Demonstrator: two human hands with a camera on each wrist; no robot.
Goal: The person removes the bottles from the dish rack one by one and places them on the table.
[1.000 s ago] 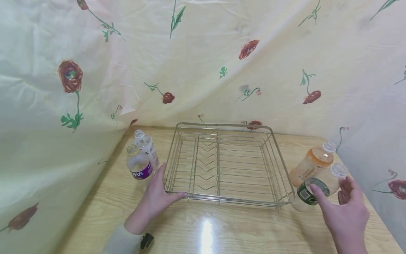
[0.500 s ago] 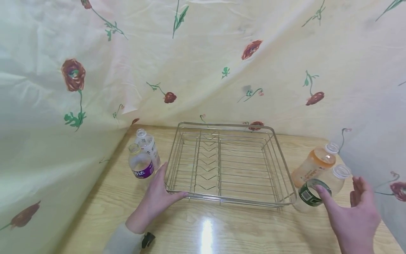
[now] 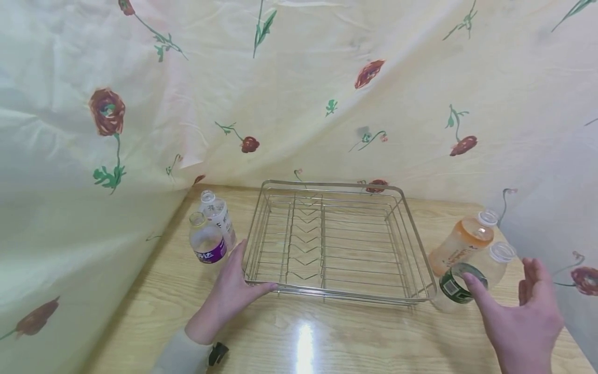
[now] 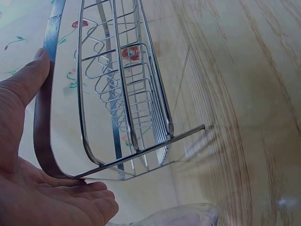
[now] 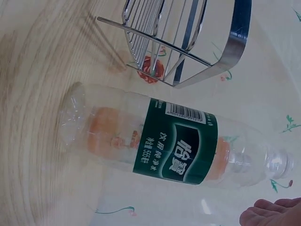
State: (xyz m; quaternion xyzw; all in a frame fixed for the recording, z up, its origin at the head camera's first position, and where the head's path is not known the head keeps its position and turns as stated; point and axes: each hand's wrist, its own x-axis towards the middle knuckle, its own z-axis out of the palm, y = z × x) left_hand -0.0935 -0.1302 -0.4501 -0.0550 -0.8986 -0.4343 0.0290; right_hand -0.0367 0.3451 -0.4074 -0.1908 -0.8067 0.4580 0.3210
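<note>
A metal wire dish rack stands on the wooden table. My left hand spreads round its near left corner. In the left wrist view, the straight thumb touches the rack's flat rim, and the fingers lie by the corner's other side. At the right, my right hand is held open beside an uncapped clear bottle with a green label. Its thumb tip overlaps the label in the head view. In the right wrist view, the bottle is whole, with the fingertips apart from its neck.
Behind the green-labelled bottle stands an uncapped bottle with an orange label. Left of the rack are a purple-labelled bottle and a white-labelled one. A flowered cloth hangs along the table's back and sides.
My right hand has drawn to the right, away from the green-labelled bottle, with the fingers leaving its neck. The left hand and rack stay as they were; the head view shifts slightly.
</note>
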